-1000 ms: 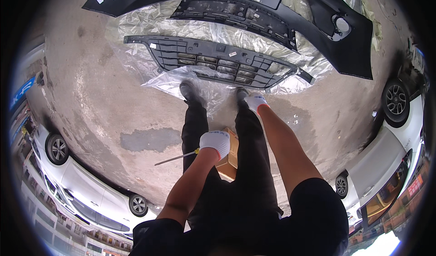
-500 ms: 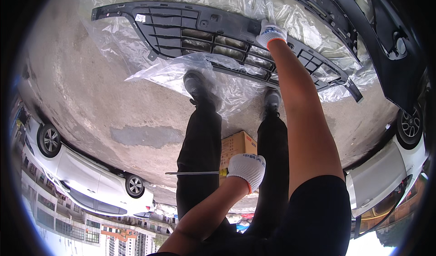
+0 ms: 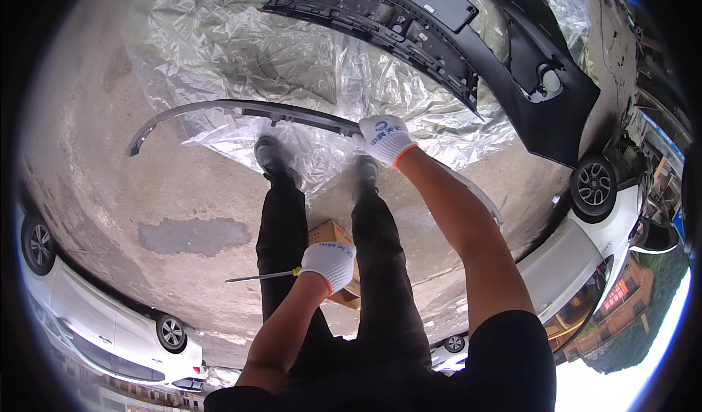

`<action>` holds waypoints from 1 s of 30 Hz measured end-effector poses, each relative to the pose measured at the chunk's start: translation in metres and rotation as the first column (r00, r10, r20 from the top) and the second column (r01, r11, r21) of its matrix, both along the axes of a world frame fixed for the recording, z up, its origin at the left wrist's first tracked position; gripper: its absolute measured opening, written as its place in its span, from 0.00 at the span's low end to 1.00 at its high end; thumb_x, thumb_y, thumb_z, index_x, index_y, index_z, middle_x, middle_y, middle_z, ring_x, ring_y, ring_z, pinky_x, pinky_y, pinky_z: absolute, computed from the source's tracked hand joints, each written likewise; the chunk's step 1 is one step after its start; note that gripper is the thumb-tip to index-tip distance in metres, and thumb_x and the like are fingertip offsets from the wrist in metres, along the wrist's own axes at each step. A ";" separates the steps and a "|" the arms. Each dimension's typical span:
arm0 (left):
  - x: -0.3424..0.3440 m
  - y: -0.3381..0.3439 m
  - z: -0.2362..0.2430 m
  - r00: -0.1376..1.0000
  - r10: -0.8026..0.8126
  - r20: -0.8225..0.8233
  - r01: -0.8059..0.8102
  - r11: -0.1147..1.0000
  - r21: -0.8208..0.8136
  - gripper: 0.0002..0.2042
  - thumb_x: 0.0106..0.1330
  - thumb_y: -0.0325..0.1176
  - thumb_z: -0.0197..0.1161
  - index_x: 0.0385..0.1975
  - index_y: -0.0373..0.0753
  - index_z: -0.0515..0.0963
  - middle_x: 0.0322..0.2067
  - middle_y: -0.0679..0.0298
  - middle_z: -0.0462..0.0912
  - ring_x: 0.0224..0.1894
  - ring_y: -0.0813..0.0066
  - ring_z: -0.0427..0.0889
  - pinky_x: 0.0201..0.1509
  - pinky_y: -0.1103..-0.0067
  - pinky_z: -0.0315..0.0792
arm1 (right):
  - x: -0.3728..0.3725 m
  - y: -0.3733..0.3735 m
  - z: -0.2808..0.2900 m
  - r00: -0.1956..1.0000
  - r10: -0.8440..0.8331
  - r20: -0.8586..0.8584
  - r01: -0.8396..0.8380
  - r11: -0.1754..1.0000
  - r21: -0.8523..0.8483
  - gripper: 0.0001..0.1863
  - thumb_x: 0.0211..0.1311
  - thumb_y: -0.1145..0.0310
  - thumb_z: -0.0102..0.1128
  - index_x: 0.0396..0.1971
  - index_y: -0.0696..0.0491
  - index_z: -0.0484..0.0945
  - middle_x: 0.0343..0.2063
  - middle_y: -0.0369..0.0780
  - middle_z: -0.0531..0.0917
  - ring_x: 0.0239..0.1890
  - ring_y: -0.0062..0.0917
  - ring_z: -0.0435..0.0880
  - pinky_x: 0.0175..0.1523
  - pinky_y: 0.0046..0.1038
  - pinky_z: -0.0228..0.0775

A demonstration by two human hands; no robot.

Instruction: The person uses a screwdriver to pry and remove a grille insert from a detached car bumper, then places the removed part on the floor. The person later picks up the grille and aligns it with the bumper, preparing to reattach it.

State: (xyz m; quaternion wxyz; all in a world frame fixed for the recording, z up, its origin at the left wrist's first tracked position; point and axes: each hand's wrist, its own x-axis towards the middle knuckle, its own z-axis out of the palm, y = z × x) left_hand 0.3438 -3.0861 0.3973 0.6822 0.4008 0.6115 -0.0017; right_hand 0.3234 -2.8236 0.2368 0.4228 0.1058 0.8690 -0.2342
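Gloved in white knit, my right hand (image 3: pixel 386 138) is closed around the long dark grey car grille (image 3: pixel 292 112). The grille is raised and turned nearly edge-on, so it shows as a thin curved strip; its lattice is hidden. Its right part runs behind my forearm. Lower down, in front of my thighs, my left hand (image 3: pixel 329 266), also gloved, is closed on a screwdriver (image 3: pixel 263 276). The metal shaft points left and a bit of yellow handle shows at the fist. My fingers hide the rest of that handle.
Crinkled clear plastic sheeting (image 3: pixel 241 61) covers the ground ahead of my shoes. A black car bumper (image 3: pixel 545 123) and attached trim lie on it, far and right. Between my legs sits a cardboard box (image 3: pixel 333 233). White cars (image 3: pixel 102 317) are parked on both sides.
The grille has gone from lying flat on the sheeting to being lifted and tipped edge-on by my right hand. My left hand keeps the screwdriver. The view has shifted.
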 end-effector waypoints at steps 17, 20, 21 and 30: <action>-0.198 0.028 0.239 0.958 0.039 -0.285 0.025 0.976 0.218 0.21 0.66 0.49 0.64 0.49 0.40 0.84 0.48 0.50 0.89 0.53 0.49 0.86 0.59 0.61 0.78 | 0.002 0.179 0.558 0.399 -0.391 -0.830 0.805 0.582 0.113 0.22 0.64 0.49 0.73 0.37 0.58 0.89 0.31 0.49 0.89 0.33 0.42 0.89 0.41 0.36 0.80; -0.234 0.038 0.251 0.919 0.009 -0.393 0.088 0.969 0.229 0.23 0.66 0.52 0.65 0.50 0.40 0.84 0.50 0.47 0.87 0.54 0.48 0.86 0.58 0.60 0.78 | 0.032 0.193 0.598 0.216 -0.537 -0.815 0.859 0.501 -0.102 0.20 0.64 0.56 0.75 0.43 0.60 0.89 0.33 0.43 0.92 0.33 0.24 0.90 0.43 0.28 0.80; -0.246 0.040 0.250 0.920 0.031 -0.391 0.055 0.977 0.207 0.24 0.66 0.52 0.65 0.51 0.38 0.84 0.50 0.48 0.87 0.54 0.48 0.86 0.59 0.60 0.78 | 0.043 0.197 0.604 0.198 -0.590 -0.783 0.891 0.441 -0.107 0.19 0.64 0.58 0.74 0.42 0.60 0.89 0.31 0.42 0.92 0.32 0.22 0.88 0.42 0.27 0.79; -0.276 0.034 0.221 0.872 -0.030 -0.488 0.015 0.999 -0.034 0.26 0.65 0.50 0.69 0.54 0.34 0.83 0.51 0.46 0.88 0.55 0.50 0.86 0.60 0.63 0.78 | 0.109 0.271 0.495 0.342 -0.774 -0.533 0.934 0.342 0.102 0.26 0.66 0.44 0.68 0.37 0.56 0.91 0.24 0.47 0.88 0.27 0.37 0.88 0.38 0.35 0.78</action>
